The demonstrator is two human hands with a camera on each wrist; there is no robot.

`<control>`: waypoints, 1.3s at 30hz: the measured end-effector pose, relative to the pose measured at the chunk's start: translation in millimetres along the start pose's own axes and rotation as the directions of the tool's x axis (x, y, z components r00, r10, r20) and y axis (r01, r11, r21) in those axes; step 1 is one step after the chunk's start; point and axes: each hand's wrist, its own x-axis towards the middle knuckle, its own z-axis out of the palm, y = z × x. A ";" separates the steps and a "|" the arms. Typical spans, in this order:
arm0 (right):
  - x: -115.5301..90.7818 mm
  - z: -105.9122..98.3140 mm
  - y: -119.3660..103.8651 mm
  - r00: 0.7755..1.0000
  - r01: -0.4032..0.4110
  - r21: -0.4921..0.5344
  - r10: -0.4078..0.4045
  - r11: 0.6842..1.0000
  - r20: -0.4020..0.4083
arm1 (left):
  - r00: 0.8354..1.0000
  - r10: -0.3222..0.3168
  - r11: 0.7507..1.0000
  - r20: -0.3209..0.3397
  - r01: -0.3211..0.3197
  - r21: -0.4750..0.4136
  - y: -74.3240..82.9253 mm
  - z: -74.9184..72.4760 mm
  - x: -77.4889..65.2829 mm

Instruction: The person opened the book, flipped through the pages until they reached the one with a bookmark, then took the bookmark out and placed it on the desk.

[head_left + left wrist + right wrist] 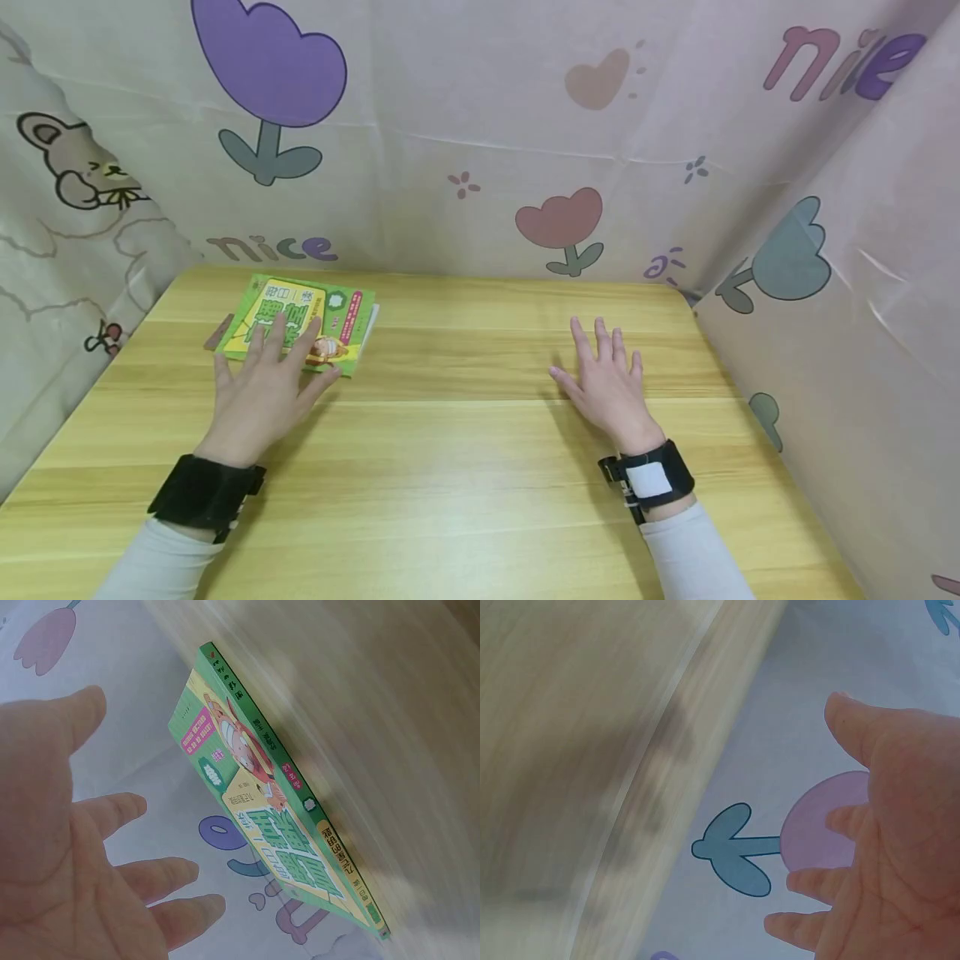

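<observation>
A green and yellow book (348, 321) with a cartoon figure on its cover lies flat at the back left of the table. My left hand (258, 400), fingers spread, hovers palm down at the book's near edge and overlaps it in the head view. In the left wrist view the book's printed spine (292, 780) faces the palm, a gap apart from the fingers (157, 877). To the right, my right hand (607, 387) is held over the bare wood with fingers spread and nothing in it. Its thumb (855, 727) stands apart from the other fingers in the right wrist view.
The wooden table (450, 467) runs back to a printed curtain (450, 100) with flowers and lettering, which also lines both sides. A small brown piece (218, 333) sticks out at the book's left edge. Each wrist wears a black strap (202, 493).
</observation>
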 end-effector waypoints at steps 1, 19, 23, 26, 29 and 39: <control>0.5 0.3 -0.9 1.000 0.002 0.000 -0.002 1.000 0.001 | 1.000 -0.002 1.000 0.002 0.002 -0.004 0.3 -0.6 0.0; 52.8 -4.8 -80.9 0.970 0.241 -0.016 -0.240 0.970 0.026 | 0.996 -0.088 0.996 -0.018 0.088 0.014 -36.4 -16.5 12.1; 75.4 -3.1 -116.2 0.949 0.312 0.001 -0.312 0.950 0.046 | 0.990 -0.133 0.991 -0.037 0.132 -0.012 -50.0 -16.6 15.3; 91.1 0.9 -142.0 0.933 0.354 -0.014 -0.352 0.935 0.069 | 0.986 -0.159 0.987 -0.050 0.158 -0.030 -55.7 -16.6 17.2; 106.7 5.9 -165.8 0.919 0.389 -0.061 -0.382 0.919 0.095 | 0.980 -0.191 0.981 -0.045 0.189 -0.043 -58.6 -16.1 19.4; 140.4 25.0 -229.0 0.880 0.466 -0.126 -0.444 0.876 0.170 | 0.971 -0.237 0.970 -0.026 0.235 -0.062 -64.0 -8.0 19.6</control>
